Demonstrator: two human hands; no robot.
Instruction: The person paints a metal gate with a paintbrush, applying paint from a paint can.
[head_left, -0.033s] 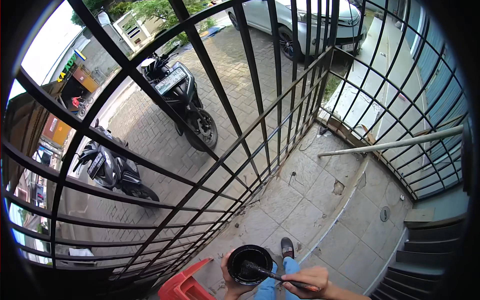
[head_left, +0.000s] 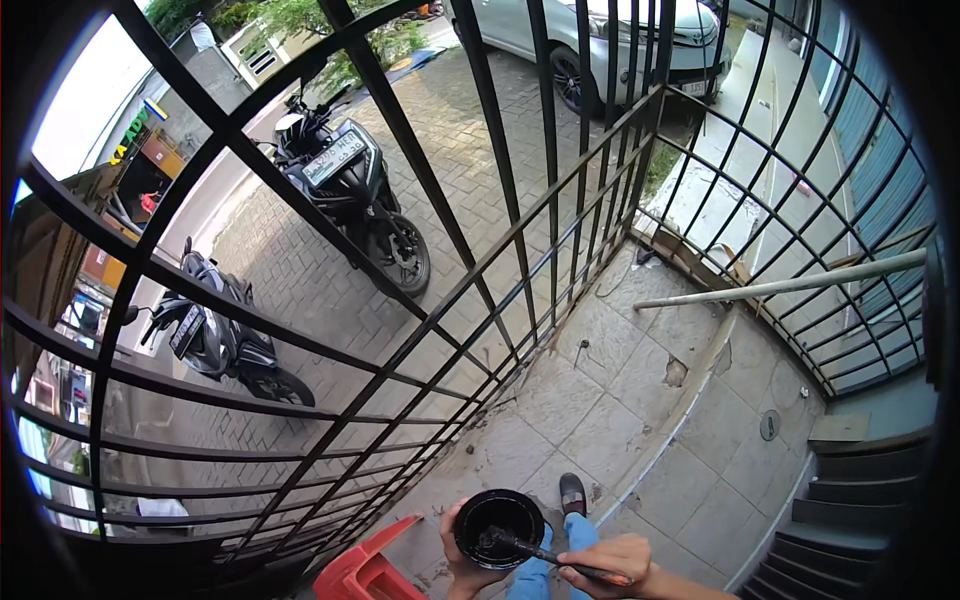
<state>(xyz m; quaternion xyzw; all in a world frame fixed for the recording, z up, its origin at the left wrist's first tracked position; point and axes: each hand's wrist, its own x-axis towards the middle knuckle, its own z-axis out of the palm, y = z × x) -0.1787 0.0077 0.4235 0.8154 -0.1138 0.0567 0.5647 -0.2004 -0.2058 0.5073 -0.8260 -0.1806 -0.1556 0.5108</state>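
Low in front of me, my left hand (head_left: 463, 566) is wrapped round the side of a round black pot (head_left: 465, 520) with dark paint-like contents. Closed on the handle of a paintbrush (head_left: 535, 550) is my right hand (head_left: 612, 562), to the right of the pot. The brush slants leftward, its dark-coated bristles down inside the pot. How deep the bristles sit I cannot tell.
A black metal bar fence (head_left: 425, 325) rises ahead and to the left. A red plastic stool (head_left: 368, 568) stands close by my left hand. A pale pole (head_left: 780, 288) juts in from the right. Steps (head_left: 860, 495) lie at lower right; motorcycles (head_left: 345, 190) are beyond the bars.
The view has shifted slightly, so the fence and motorcycles sit a little further left. Both hands keep their holds on the pot and paintbrush.
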